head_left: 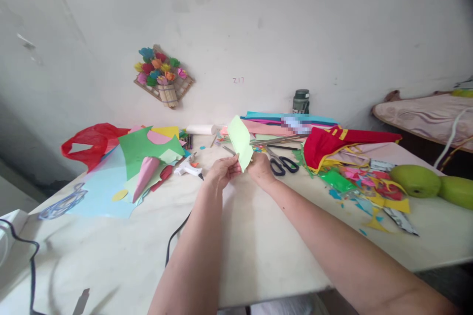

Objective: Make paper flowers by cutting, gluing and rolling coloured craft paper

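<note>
A folded-looking sheet of pale green paper (240, 142) is held up over the middle of the table. My left hand (223, 171) pinches its lower left edge between thumb and fingers. At the lower right edge, my right hand (260, 167) is closed on the same paper, its fingertips partly hidden. Just right of that hand lie scissors with dark handles (284, 165). A thin pointed metal tip (228, 149) shows behind the left hand; what it belongs to is hidden. A white glue gun (188, 167) rests left of my hands, its black cord running toward me.
Colored paper sheets (99, 192), a pink paper cone (146, 177) and a red plastic bag (92, 145) lie left. Rolled papers (266, 128) and a bottle (301, 102) stand behind. Red cloth (325, 147), scraps (377, 187) and green fruits (416, 180) are right.
</note>
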Available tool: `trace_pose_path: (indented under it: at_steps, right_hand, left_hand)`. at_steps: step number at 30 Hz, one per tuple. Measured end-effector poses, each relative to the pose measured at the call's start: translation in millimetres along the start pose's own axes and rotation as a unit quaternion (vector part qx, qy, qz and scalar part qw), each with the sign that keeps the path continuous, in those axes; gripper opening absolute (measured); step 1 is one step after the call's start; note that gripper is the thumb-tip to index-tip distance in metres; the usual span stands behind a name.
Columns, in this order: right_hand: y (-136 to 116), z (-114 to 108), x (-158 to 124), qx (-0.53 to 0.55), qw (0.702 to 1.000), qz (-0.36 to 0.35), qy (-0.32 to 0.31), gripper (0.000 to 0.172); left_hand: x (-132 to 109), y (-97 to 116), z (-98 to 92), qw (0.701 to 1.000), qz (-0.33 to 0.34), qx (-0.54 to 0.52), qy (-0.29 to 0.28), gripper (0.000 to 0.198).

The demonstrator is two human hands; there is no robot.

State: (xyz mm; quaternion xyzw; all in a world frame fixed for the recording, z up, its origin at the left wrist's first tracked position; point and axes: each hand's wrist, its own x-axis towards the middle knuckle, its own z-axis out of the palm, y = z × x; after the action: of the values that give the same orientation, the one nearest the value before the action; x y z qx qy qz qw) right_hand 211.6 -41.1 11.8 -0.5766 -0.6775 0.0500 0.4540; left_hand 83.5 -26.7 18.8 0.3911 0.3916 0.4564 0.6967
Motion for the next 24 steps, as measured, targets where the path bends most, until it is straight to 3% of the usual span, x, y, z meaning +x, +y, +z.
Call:
trace_pose_path:
  at_steps: [4,8,10,13,16,18,20,21,24]
  right_hand:
    - [1,-1,2,-0.036,0.999,0.037,0.016,0.016]
    - [6,3,7,0.126,0.988,0.082,0.017,0.012]
    - [10,2,11,0.258,0.958,0.126,0.028,0.013]
    - [18,-7,18,0.418,0.880,0.203,0.097,0.011]
    - [29,-18,26,0.502,0.810,0.253,0.167,0.007]
    - [35,-24,29,0.530,0.787,0.257,0.185,0.008]
    - [37,-27,30,0.523,0.797,0.244,0.177,0.009]
    - [38,-27,29,0.503,0.817,0.233,0.158,0.008]
    - [36,-21,24,0.347,0.915,0.194,0.065,0.014]
  left_hand:
    - [1,1,-4.9,0.998,0.058,0.008,0.014,0.010]
    - [3,4,-10.7,0.996,0.080,-0.017,0.023,0.011]
    - [3,7,-13.9,0.990,0.110,-0.056,0.061,0.010]
    - [2,12,-19.4,0.969,0.162,-0.126,0.135,0.007]
    - [4,14,-23.8,0.954,0.201,-0.153,0.163,0.011]
    - [6,13,-24.9,0.951,0.221,-0.147,0.158,0.015]
    - [7,12,-24.9,0.951,0.233,-0.137,0.149,0.017]
    - [8,11,-24.7,0.952,0.235,-0.132,0.144,0.018]
    - [8,8,-24.4,0.955,0.236,-0.119,0.134,0.020]
